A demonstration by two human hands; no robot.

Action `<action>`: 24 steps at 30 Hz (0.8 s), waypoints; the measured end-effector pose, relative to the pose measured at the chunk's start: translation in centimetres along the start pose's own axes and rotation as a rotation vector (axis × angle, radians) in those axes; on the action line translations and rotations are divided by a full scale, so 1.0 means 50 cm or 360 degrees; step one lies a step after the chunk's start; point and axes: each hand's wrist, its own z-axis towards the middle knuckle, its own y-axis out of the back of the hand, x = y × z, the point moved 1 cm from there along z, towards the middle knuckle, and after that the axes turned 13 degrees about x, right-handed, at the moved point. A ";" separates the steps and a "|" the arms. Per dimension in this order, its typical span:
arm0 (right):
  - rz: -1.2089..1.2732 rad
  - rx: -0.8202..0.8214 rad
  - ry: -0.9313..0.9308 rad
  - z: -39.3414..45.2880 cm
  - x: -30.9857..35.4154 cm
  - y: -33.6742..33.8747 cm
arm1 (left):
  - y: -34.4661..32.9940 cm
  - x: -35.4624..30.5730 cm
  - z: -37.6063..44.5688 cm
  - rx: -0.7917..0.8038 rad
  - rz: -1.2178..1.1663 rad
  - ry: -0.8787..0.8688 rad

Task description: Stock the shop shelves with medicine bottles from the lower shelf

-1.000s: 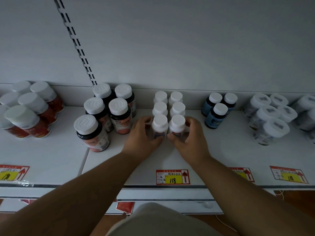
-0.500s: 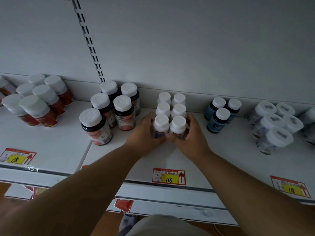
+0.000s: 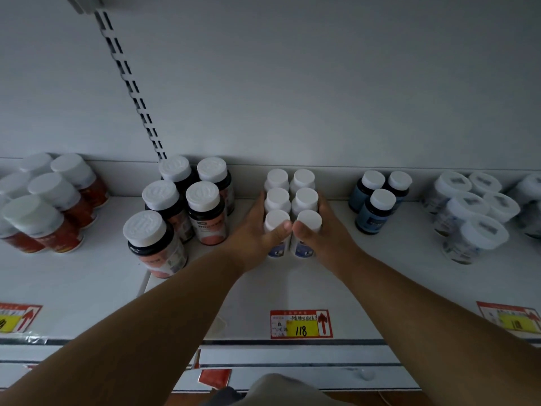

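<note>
Six small white-capped medicine bottles (image 3: 277, 197) stand in two rows of three on the white shelf (image 3: 292, 288), reaching back to the wall. My left hand (image 3: 253, 232) lies along the left side of the block, with its thumb wrapped across the front-left bottle (image 3: 276, 220). On the other side my right hand (image 3: 326, 234) mirrors it, thumb across the front-right bottle (image 3: 310, 219). The two thumb tips nearly meet at the front. The lower parts of the rear bottles are hidden.
Larger dark bottles with white caps (image 3: 205, 212) stand close on the left, red ones (image 3: 52, 218) farther left. Blue bottles (image 3: 376, 212) and pale jars (image 3: 474, 230) stand on the right. A red and yellow price tag (image 3: 301, 323) marks the shelf's front edge.
Both hands have slid farther back along the sides of the block, and the thumbs have closed in on the front pair. The view has tilted upward.
</note>
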 end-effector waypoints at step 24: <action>-0.0206 0.0133 -0.0425 -0.147 -0.012 0.010 | -0.134 -0.037 -0.192 -0.0525 0.0095 0.0382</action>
